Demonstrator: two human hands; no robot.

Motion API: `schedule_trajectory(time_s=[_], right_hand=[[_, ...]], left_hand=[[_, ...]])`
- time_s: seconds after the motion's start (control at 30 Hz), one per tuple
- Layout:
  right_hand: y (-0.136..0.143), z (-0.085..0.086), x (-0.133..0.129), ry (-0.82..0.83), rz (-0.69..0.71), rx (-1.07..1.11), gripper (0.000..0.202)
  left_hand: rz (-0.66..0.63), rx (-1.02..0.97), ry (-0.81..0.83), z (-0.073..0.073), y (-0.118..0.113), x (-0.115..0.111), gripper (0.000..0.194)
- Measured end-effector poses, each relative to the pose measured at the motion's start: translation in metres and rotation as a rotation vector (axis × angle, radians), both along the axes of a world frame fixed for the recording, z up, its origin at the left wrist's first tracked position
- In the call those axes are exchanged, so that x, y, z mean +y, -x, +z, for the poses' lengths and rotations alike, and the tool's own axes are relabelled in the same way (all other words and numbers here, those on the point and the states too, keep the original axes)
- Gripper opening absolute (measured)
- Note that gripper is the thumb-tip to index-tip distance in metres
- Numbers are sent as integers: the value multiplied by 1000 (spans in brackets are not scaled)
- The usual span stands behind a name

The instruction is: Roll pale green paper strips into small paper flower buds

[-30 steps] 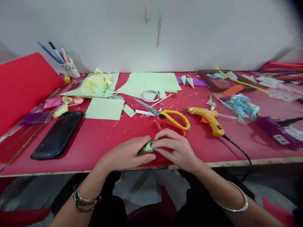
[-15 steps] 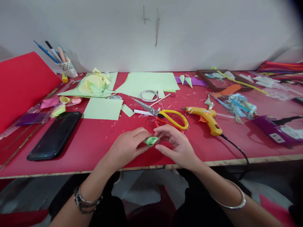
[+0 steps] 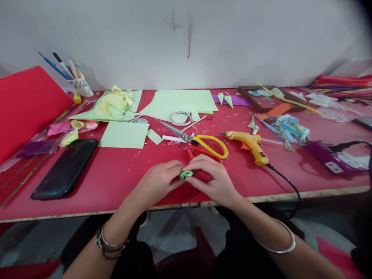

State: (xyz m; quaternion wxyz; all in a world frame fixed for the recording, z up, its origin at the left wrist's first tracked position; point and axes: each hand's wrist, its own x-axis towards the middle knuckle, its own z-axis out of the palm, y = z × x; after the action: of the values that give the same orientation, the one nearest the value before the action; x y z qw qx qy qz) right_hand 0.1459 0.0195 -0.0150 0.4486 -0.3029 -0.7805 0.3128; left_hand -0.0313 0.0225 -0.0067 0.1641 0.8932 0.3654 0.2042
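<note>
A small roll of light green paper [image 3: 186,175] is held between my two hands near the table's front edge, its spiral end facing me. My left hand [image 3: 158,179] is closed round the roll from the left. From the right, my right hand [image 3: 213,178] pinches it between thumb and fingers. Just beyond my hands lie yellow-handled scissors [image 3: 210,144], with a red-handled tool [image 3: 203,152] partly under them and a white pen [image 3: 173,138] alongside. A yellow glue gun [image 3: 248,145] rests on its side to the right.
A black phone [image 3: 66,168] lies at the left. Green paper sheets [image 3: 181,102] and a tape roll [image 3: 181,118] are further back. Two small green paper cones [image 3: 228,101] sit on a purple strip. A purple power box [image 3: 334,159] and blue tassels [image 3: 293,128] are at the right.
My right thumb and fingers have closed onto the green paper roll, which they were held slightly apart from before. The view has shifted a little.
</note>
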Motion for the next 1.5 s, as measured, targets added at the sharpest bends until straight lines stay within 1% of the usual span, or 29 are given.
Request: schedule_trajectory(time_s=[0.17,0.33,0.4,0.5,0.57,0.67,0.73,0.8,0.87,1.03,1.17,1.27,1.4,1.5], right_hand=[[-1,1,0,36,33,23,16],[-1,2,0,165,74,129,27],[0,2,0,190,45,139,30],[3,-1,2,158,3,80,34],[5,-3,3,130,-20,36,37],[7,-7,4,131,-107,17,42],[8,-8,4,162,-127,5,39],[8,-8,4,212,-105,1,33],[7,-5,5,267,-87,27,28],[5,3,9,441,-51,152,18],[4,7,11,539,-21,202,20],[4,10,9,571,6,177,24],[6,16,7,559,52,94,20],[7,20,5,561,57,29,19]], left_hand=[[-7,-58,72,1,1,0,18],[48,-179,108,1,0,0,17],[89,-259,137,3,0,1,17],[137,-403,160,6,-1,2,18],[142,-480,204,8,-1,2,19],[124,-544,326,10,-2,3,19],[134,-573,389,10,-3,3,20],[174,-592,416,9,-6,3,22],[209,-607,427,8,-8,4,24],[250,-661,459,9,-10,6,33],[270,-699,458,12,-5,7,37],[278,-696,425,15,-1,8,37],[300,-676,402,19,4,8,33],[325,-645,348,22,7,9,27]])
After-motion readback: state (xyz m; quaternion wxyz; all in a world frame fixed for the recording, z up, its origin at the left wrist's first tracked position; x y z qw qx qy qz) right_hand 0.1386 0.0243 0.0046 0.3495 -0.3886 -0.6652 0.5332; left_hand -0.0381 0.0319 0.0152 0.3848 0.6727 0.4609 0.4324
